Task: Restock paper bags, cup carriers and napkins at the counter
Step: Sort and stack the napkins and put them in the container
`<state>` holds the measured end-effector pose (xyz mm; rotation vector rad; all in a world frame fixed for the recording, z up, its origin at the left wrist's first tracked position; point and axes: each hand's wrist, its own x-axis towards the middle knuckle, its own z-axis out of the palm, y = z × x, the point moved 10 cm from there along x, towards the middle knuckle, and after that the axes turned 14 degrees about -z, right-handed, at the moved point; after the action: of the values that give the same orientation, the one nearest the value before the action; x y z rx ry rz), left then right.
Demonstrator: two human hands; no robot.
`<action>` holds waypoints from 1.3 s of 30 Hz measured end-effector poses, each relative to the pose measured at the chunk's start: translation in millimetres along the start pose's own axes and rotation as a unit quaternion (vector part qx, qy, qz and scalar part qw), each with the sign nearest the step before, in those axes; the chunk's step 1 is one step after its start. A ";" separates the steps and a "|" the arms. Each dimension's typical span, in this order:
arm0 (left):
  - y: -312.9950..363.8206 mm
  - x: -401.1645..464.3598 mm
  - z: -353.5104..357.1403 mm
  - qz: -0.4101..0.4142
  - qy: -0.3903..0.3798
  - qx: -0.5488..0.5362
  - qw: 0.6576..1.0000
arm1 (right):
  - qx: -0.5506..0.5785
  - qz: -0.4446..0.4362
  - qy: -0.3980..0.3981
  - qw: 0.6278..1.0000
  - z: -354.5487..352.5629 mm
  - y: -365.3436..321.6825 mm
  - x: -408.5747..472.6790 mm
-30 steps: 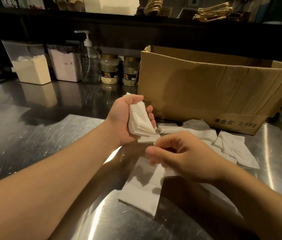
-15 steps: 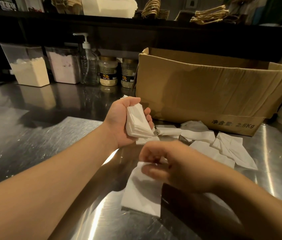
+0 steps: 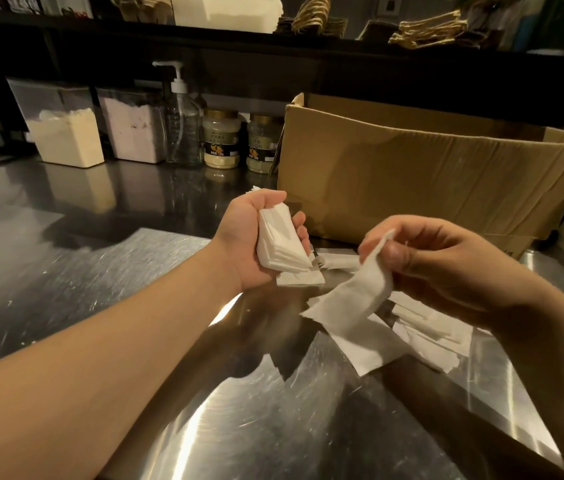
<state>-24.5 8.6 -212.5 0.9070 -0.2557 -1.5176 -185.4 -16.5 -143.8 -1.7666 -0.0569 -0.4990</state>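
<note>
Left hand [image 3: 251, 242] clamps the stack [image 3: 282, 242], right hand [image 3: 436, 261] pinches a napkin [image 3: 353, 303]; best square its edges before adding.

White folded napkin stack [image 3: 282, 242] upright in hand, single napkin [image 3: 356, 299] dangling, loose napkins [image 3: 426, 330] on counter

A café or shop back counter: steel worktop [image 3: 66, 271], powder tubs [image 3: 66, 136], pump bottle [image 3: 182, 129], jars [image 3: 221, 140], bags on the shelf [image 3: 422, 32].
</note>
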 end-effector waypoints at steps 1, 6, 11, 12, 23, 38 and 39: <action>0.1 -0.1 -0.1 0.001 0.000 0.000 1.000 | 0.044 0.000 0.009 0.999 -1.7 -2.8 -1.0; 0.6 -0.1 -0.6 0.001 0.001 0.001 1.000 | -0.109 0.098 -0.009 0.989 -10.9 17.9 -4.8; -0.2 0.5 0.3 -0.001 -0.005 -0.005 1.000 | -0.356 0.158 -0.040 0.920 -9.5 53.5 1.2; -0.2 0.2 0.5 -0.002 -0.005 -0.005 1.000 | -0.372 0.149 -0.034 0.916 -8.6 55.1 3.7; -0.7 0.4 -1.0 -0.006 0.002 0.007 1.000 | -0.481 0.082 -0.053 0.871 1.2 63.9 16.0; -4.4 -3.8 5.6 -0.012 -0.005 0.011 1.000 | -0.494 0.156 -0.122 0.847 7.9 66.0 11.3; -4.9 -3.8 6.1 -0.014 -0.006 0.015 1.000 | -0.486 0.156 -0.113 0.853 7.4 64.8 11.2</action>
<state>-32.6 10.9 -210.1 0.9281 -0.2758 -1.5482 -153.7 -29.0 -200.4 -2.7580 0.3814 -0.0425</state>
